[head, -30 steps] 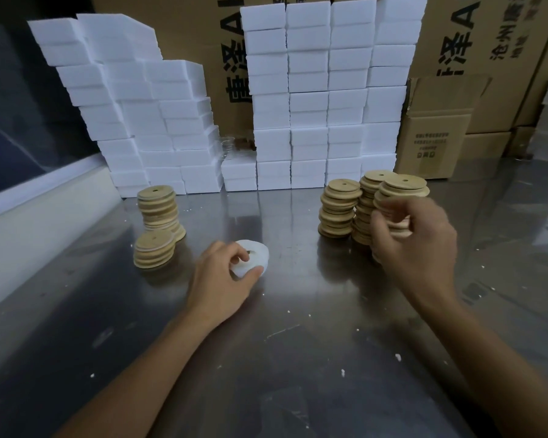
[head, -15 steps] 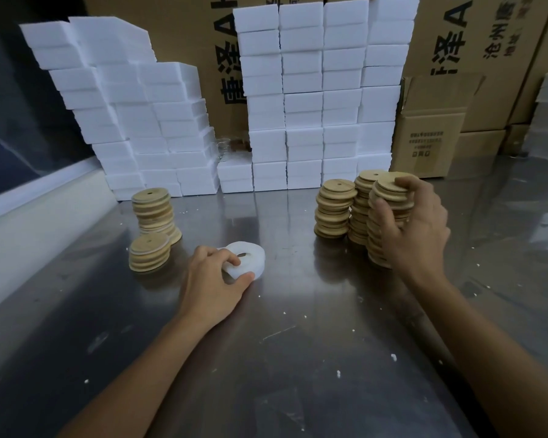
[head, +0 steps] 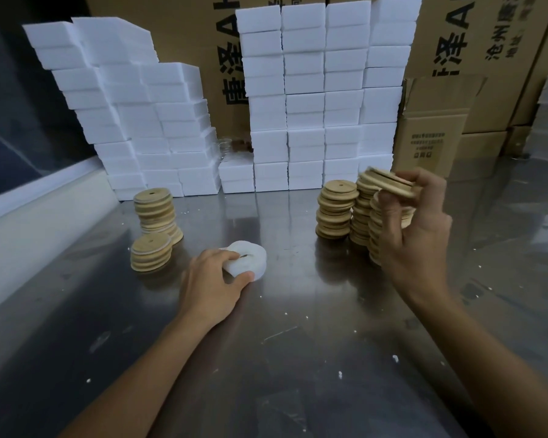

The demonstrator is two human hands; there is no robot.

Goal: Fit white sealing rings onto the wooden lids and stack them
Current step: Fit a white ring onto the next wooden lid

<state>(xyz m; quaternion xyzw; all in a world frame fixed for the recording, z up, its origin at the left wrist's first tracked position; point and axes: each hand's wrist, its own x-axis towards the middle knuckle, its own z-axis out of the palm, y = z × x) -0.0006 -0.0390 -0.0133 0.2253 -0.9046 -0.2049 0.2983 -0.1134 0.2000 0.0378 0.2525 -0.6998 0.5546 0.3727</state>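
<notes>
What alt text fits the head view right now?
The right hand lifts a wooden lid above three lid stacks, while the left hand grips a stack of white sealing rings on the steel table.

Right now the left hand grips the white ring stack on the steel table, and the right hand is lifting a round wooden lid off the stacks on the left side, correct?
Nearly. The head view shows the right hand lifting the round wooden lid off the right-side stacks, not the left. The left hand does grip the white ring stack on the steel table.
</notes>
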